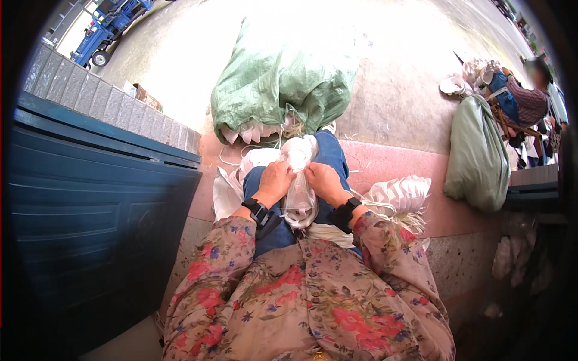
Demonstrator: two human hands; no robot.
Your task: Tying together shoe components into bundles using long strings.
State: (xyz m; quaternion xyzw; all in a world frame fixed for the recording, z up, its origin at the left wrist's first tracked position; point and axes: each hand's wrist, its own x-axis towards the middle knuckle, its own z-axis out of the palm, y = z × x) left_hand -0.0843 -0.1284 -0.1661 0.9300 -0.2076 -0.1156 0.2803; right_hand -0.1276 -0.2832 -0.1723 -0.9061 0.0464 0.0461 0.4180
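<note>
A white shoe (300,201) lies lengthwise between my knees, its lower part looking partly see-through. My left hand (276,180) is closed at its left edge, with thumb and fingers pinched on it. From the other side, my right hand (325,182) pinches the right edge, the two hands almost meeting over the middle. The fingertips are partly hidden against the shoe. White pieces (260,159) lie by my left knee, with thin white cords trailing near them. Beside my right leg rests a stack of white shoe uppers (397,195) with loose laces.
A big green woven sack (283,84), white pieces showing at its mouth, stands just ahead. On the left is a dark blue door panel (96,204). Another full green sack (478,150) leans at right, near a seated person (530,99). A blue vehicle (108,30) is parked far left.
</note>
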